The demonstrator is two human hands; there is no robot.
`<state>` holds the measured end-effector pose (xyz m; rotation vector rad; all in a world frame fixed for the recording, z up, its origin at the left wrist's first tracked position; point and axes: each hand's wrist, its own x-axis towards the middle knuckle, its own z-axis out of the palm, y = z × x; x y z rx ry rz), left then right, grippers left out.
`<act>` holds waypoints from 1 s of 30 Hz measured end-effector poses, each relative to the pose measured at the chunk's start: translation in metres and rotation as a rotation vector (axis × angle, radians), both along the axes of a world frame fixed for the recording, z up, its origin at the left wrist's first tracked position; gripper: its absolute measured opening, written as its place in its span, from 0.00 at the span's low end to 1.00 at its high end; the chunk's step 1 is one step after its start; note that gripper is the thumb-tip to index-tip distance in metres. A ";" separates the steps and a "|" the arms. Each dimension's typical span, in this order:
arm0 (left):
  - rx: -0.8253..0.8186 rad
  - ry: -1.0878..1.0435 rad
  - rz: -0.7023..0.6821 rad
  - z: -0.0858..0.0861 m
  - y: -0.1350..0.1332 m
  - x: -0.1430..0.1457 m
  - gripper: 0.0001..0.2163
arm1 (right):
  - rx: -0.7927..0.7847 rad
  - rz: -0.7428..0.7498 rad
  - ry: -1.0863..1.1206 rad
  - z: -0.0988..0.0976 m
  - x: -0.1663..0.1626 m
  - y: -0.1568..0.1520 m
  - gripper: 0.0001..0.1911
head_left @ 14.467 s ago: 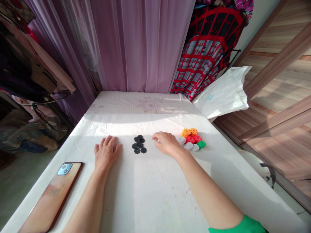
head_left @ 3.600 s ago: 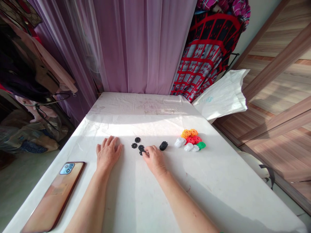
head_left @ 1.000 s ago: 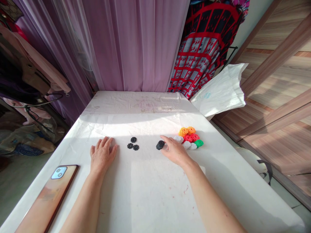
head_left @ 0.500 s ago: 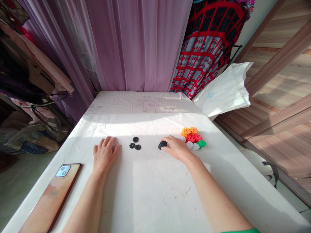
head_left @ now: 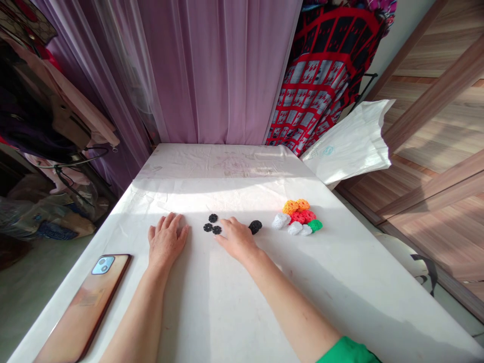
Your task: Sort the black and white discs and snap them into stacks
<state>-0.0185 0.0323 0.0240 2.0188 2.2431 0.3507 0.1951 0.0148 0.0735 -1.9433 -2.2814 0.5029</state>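
Observation:
My left hand (head_left: 167,241) lies flat on the white-covered table, fingers stretched out, holding nothing. Over to the right, my right hand (head_left: 237,239) reaches towards three loose black notched discs (head_left: 213,218), its thumb and fingers apart and nothing visible between them. The fingertips are close to the nearest disc (head_left: 217,230); whether they touch it I cannot tell. Behind my right wrist sits a small stack of black discs (head_left: 256,227). Farther right is a cluster of similar discs: orange (head_left: 291,207), red (head_left: 298,217), white (head_left: 281,221) and green (head_left: 315,225).
A phone (head_left: 86,307) lies face down at the table's left edge. A white bag (head_left: 351,143) stands past the right edge. Purple curtains (head_left: 219,70) hang behind the table (head_left: 242,307), and clothes (head_left: 56,96) hang at the left.
My right hand has let go of the black stack, leaving it on the table, and moved left to the three loose black discs. My left hand stays in place on the table.

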 end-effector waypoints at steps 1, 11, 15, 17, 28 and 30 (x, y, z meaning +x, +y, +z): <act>-0.003 0.003 0.000 0.000 0.000 0.000 0.25 | -0.014 -0.011 -0.006 -0.004 -0.007 0.002 0.18; -0.001 -0.006 -0.002 0.000 0.000 0.001 0.25 | 0.025 -0.110 0.086 -0.025 -0.011 -0.010 0.12; -0.006 0.001 -0.007 0.000 0.000 0.000 0.26 | 0.249 -0.137 0.211 -0.030 0.022 -0.024 0.09; -0.001 0.005 -0.011 -0.001 0.000 0.000 0.26 | 0.376 -0.213 0.236 -0.030 0.044 -0.025 0.08; 0.015 0.008 -0.019 -0.003 0.001 -0.002 0.26 | 0.352 -0.340 0.152 -0.021 0.086 -0.006 0.07; 0.021 0.006 -0.021 -0.003 0.001 -0.002 0.26 | 0.348 -0.352 0.139 -0.021 0.086 -0.006 0.08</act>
